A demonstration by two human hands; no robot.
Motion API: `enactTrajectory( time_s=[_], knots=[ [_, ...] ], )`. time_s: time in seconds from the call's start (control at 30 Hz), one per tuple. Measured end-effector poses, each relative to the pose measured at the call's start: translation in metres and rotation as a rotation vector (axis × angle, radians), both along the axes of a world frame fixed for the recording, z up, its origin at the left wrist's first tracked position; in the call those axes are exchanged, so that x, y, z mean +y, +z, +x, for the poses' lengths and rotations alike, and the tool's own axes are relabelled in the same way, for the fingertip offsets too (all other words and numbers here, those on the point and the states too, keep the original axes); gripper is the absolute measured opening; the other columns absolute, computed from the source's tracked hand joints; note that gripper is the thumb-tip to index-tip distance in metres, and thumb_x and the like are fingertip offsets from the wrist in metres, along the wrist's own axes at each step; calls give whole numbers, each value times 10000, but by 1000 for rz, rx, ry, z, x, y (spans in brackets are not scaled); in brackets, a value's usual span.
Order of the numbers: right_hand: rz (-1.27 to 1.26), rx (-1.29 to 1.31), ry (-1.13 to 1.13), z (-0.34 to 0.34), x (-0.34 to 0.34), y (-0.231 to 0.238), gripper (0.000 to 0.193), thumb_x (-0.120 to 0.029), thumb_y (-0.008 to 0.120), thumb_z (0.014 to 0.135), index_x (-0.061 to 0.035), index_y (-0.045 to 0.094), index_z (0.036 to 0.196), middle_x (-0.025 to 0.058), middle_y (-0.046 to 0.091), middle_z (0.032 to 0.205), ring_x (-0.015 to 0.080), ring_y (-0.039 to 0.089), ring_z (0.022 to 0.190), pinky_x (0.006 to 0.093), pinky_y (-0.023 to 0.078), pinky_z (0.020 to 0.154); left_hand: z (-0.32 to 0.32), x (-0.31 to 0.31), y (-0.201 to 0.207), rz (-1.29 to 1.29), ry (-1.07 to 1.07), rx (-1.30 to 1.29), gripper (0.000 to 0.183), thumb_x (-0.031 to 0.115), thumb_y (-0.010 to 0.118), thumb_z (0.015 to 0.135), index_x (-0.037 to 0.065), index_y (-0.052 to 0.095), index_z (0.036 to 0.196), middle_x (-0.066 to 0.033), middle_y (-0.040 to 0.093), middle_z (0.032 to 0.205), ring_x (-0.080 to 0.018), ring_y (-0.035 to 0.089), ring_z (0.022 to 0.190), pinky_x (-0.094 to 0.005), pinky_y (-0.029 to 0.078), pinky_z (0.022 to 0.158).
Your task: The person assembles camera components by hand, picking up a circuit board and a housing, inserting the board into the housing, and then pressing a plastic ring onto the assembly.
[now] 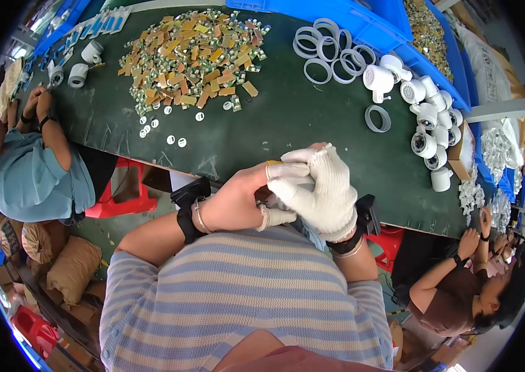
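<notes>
Both my hands meet at the table's near edge, close in front of my body. My left hand [233, 197] is bare except for white coverings on some fingers, and its fingers are curled inward. A white knit glove covers my right hand [326, 195], whose bent fingers press against those of the left. A small greyish-white bit shows between the palms, but the fingers hide what it is. The closest loose thing on the table is a pale grey ring [377, 118], beyond the right hand and apart from it.
A heap of small circuit boards [191, 59] covers the far left of the green table [275, 80]. White camera housings [427, 118] crowd the right side beside a blue crate [392, 31]. Several rings [330, 49] lie farther back. Co-workers sit left and right.
</notes>
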State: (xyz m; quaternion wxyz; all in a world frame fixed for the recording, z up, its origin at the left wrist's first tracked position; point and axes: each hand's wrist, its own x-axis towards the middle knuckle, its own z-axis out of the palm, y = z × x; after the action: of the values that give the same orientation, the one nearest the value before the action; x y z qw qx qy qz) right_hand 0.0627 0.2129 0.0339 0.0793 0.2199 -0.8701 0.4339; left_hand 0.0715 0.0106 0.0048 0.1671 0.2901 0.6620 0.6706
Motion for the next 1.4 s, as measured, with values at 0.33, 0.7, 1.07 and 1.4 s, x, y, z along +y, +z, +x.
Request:
enactTrajectory(
  time_s=[0.33,0.7,1.07,1.4],
  knots=[
    [324,98,-267,-53,71,-17,242,-299,772,923,-63,720,937,119,694,906,336,662,900,436,509,835,-119,-81,-23,-976,418,984,339,156,778,873,242,775,1201,-92,531,947,-342,510,985,-431,462,929],
    [519,346,-375,14,32,-37,227,-157,861,755,-183,752,952,68,640,1346,376,531,1308,585,396,1114,-61,-32,7,-298,371,-126,242,42,675,1014,24,600,1243,-51,703,1063,-97,675,830,-265,568,720],
    [-31,-20,21,2,28,4,116,-76,769,832,-95,732,940,88,648,812,308,638,811,421,489,831,-23,-7,-4,-127,118,-313,269,65,640,1037,65,641,1306,-30,714,1055,-75,671,846,-244,521,653],
    [4,17,117,-4,30,0,139,-64,797,776,-120,692,850,52,618,760,286,616,764,419,455,701,-20,-13,13,-212,-26,-311,310,-1,674,1004,2,613,1308,-85,712,1186,-147,708,1047,-314,590,922]
  ],
)
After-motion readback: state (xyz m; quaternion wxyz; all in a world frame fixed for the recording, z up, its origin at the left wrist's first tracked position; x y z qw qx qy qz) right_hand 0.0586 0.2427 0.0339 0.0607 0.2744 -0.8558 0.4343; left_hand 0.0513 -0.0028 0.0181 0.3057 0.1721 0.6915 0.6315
